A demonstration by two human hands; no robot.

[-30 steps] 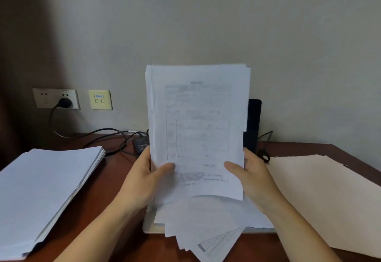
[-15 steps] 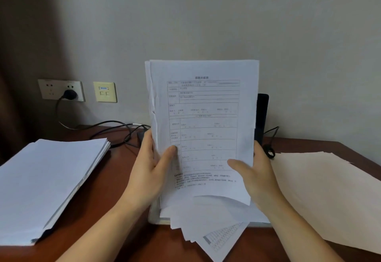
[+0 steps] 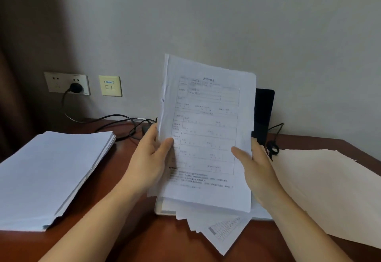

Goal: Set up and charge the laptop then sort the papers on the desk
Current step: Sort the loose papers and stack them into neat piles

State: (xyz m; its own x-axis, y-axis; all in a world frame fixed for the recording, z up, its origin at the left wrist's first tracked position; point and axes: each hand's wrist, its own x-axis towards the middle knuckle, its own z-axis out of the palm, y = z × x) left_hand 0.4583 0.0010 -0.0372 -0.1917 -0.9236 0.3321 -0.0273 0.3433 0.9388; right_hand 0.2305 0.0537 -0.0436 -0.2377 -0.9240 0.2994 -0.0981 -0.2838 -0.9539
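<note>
On my feed, the sheaf (image 3: 206, 129) is white, its top page ruled with a faint grey form grid, over a red-brown desk (image 3: 144, 245). The left stack (image 3: 47, 175) reads bluish-white and the right stack (image 3: 329, 195) cream. The laptop screen (image 3: 263, 113), cables (image 3: 115, 117) and plug (image 3: 75, 87) are black, the socket (image 3: 59, 82) white, the plate (image 3: 110, 86) pale yellow and the wall (image 3: 226, 14) grey.

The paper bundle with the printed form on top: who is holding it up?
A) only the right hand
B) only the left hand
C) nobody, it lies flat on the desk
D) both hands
D: the left hand and the right hand each hold one side of the paper bundle, thumbs on its front.
</note>
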